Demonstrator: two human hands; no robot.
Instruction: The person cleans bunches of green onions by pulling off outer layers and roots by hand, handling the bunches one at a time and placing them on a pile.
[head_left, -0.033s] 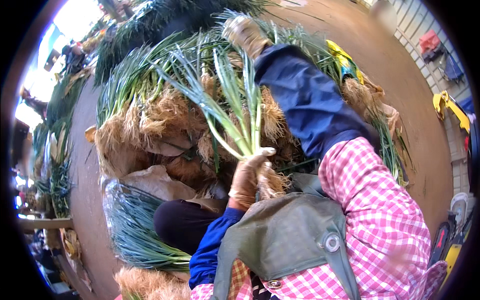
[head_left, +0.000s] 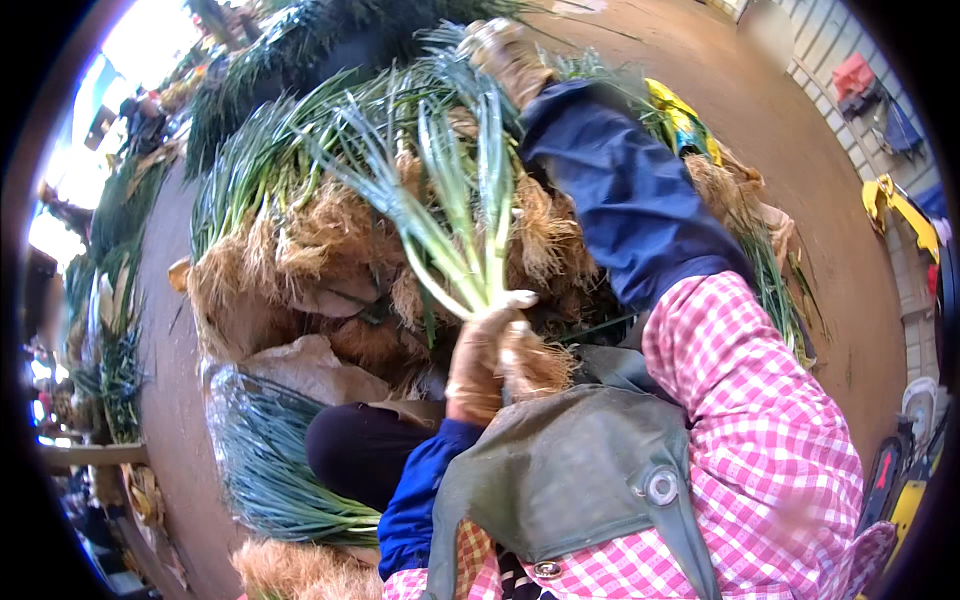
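My left hand [head_left: 478, 365], in a soiled glove, is closed round a small bunch of green onions [head_left: 462, 265] in front of my chest. Their leaves fan up and away from me, and the pale roots [head_left: 535, 368] hang out beside the fingers. My right arm reaches far forward, with the gloved right hand [head_left: 507, 58] over the leaf ends at the back of a large heap of green onions [head_left: 265, 190]. Its fingers are smeared and partly hidden, so their grip cannot be made out. The heap's bushy roots [head_left: 330, 235] face me.
A bundle of green onions [head_left: 285, 450] lies at my left beside my dark-trousered knee [head_left: 365, 450]. More root ends [head_left: 300, 568] show below it. A yellow packet [head_left: 685, 120] sits at the heap's right. Brown floor [head_left: 830, 240] runs to a tiled wall [head_left: 825, 60].
My right hand has shifted slightly up and to the right. The left hand, with the green onions, has moved a little to the left.
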